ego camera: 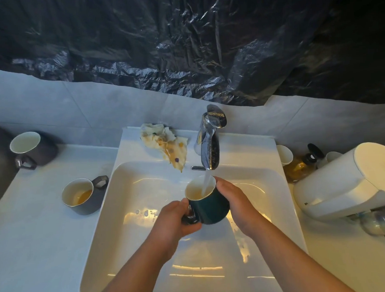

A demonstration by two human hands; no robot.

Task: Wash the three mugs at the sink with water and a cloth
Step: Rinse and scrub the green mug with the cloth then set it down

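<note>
Mug point(209, 208) dark green, white inside, under water point(206, 180) | left grip point(173, 220) holds handle point(189, 217) | right grip point(237, 206) wraps body

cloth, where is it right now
In the head view the cloth lies crumpled on the sink ledge, just left of the tap, behind the mug.

Dark green ceramic mug point(209, 206), cream inside, tilted over white sink basin point(127, 194). Water stream point(206, 183) runs into it, brownish liquid at bottom. Left hand point(175, 218) grips handle, right hand point(237, 201) wraps side. Dark grey ceramic mug point(84, 197) upright just left of basin, brown dregs inside. Second dark grey mug point(32, 148) far left at rear, inside pale. Stained crumpled cream cloth point(166, 145) on rear ledge, corner drooping toward bowl.
</note>
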